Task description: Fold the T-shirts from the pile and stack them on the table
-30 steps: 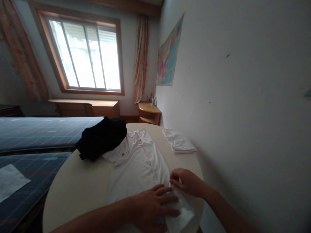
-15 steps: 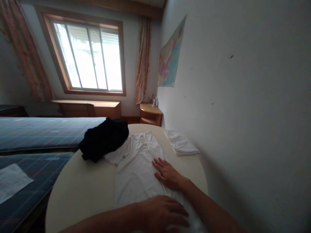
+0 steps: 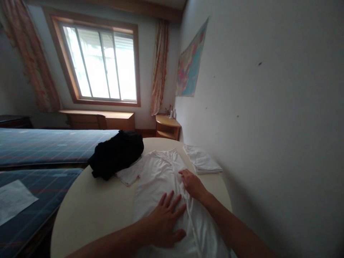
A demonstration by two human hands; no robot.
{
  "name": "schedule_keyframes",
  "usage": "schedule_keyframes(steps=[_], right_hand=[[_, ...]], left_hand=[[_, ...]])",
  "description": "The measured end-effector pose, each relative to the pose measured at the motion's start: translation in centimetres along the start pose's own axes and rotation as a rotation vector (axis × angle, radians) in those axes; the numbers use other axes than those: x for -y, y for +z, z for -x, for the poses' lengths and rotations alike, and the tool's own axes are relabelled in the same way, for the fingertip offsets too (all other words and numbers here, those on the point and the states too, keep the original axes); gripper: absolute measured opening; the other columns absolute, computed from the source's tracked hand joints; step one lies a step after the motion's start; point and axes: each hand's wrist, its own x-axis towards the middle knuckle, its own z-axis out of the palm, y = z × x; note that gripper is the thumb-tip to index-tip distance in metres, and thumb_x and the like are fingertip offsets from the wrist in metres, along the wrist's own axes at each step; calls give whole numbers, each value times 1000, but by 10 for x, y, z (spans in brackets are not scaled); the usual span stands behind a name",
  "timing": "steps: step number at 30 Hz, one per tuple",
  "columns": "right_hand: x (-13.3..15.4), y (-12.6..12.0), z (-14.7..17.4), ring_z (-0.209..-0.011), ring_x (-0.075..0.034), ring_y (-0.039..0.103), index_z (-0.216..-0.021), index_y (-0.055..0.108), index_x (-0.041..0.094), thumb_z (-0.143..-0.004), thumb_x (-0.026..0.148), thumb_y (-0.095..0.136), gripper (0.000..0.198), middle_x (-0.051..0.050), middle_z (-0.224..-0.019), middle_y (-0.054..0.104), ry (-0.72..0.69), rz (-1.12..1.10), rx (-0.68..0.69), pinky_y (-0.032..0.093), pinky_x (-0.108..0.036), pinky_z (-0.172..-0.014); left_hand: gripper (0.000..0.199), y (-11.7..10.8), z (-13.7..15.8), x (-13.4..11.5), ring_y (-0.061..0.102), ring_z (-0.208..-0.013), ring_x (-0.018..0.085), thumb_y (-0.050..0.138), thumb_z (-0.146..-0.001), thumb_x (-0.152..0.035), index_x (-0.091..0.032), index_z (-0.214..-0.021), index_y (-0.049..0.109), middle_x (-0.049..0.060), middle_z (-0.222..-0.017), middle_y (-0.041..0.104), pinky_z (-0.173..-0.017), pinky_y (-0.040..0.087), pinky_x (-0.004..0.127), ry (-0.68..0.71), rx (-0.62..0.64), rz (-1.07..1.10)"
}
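Observation:
A white short-sleeved shirt (image 3: 158, 179) lies spread on a round cream table (image 3: 88, 211), its gathered neckline at the far end. My left hand (image 3: 166, 222) rests on the lower middle of the shirt, palm down with fingers spread. Along the shirt's right side, my right hand (image 3: 192, 184) has its fingers bent and drawn together on the cloth, closed on a bit of it. Creases run lengthwise between the two hands. The left sleeve reaches towards a black bundle of cloth (image 3: 116, 154).
Folded white clothing (image 3: 202, 161) lies at the table's right edge, close to the wall (image 3: 282, 143). To the left are blue plaid mattresses (image 3: 53, 147) with a sheet of paper (image 3: 16, 200) on the nearer one. A wooden corner shelf (image 3: 168, 123) stands behind the table.
My left hand has moved forward and left, spreading on the shirt. My right hand has gone from lying flat to closing on the cloth. The shirt's upper part has shifted slightly right.

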Motion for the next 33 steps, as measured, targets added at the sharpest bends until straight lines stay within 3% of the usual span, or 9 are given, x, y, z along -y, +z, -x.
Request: schedule_keyframes(steps=[7,11,15,18,21,24,27,30,33], right_hand=[[2,35,-70,-143,-27,31,-145,40,7,-100,30,34,51,-19,-153,38,50,0,66,24,-42,-117],[1,52,-94,-148,-30,14,-153,27,16,-100,53,25,64,-12,-161,21,189,3,205,13,-51,-118],[-7,55,-103,-150,-29,5,-155,22,24,-98,58,22,67,-4,-163,14,344,75,261,5,-51,-118],[-12,52,-108,-149,-32,6,-155,23,24,-96,58,24,68,-4,-163,15,413,107,260,7,-52,-117],[-9,51,-114,-147,-36,12,-153,29,23,-94,58,26,69,-8,-162,20,445,124,265,12,-57,-114],[0,54,-118,-146,-41,11,-152,31,24,-91,68,24,76,-11,-161,21,487,114,253,10,-64,-110],[5,61,-116,-146,-44,3,-154,26,29,-87,77,21,83,-9,-163,16,485,105,207,2,-67,-110],[3,64,-110,-146,-44,1,-154,23,31,-85,80,19,84,-8,-163,13,461,102,185,-1,-68,-110],[-1,62,-103,-147,-43,0,-154,22,33,-84,82,17,86,-7,-164,12,454,103,192,-2,-68,-109]], left_hand=[[77,1,3,-6,5,-147,43,46,-91,-61,-26,-155,21,13,-162,12,-114,14,68,16,-13,52],[80,7,-1,7,6,-146,45,45,-90,-66,-26,-154,23,14,-162,13,-112,13,70,35,35,81],[70,1,1,14,9,-147,42,44,-93,-60,-28,-153,27,10,-162,17,-114,18,65,6,40,127],[62,-13,3,15,20,-146,36,51,-93,-50,-27,-149,37,8,-159,30,-116,25,55,-25,-27,180],[42,-30,1,26,50,-131,24,50,-95,-38,-26,-134,55,5,-140,57,-110,40,38,-29,-126,248],[29,-45,0,61,62,-111,19,45,-96,-30,-25,-115,66,5,-122,67,-101,46,33,-225,-354,123],[31,-53,9,113,55,-121,25,45,-94,-23,-19,-119,63,11,-133,59,-105,42,39,-580,-548,-107],[39,-52,22,159,55,-120,29,40,-97,-26,-13,-128,58,16,-138,55,-105,40,43,-820,-534,-218],[40,-49,28,179,55,-119,28,39,-97,-28,-15,-130,57,14,-134,58,-102,40,39,-877,-444,-216]])
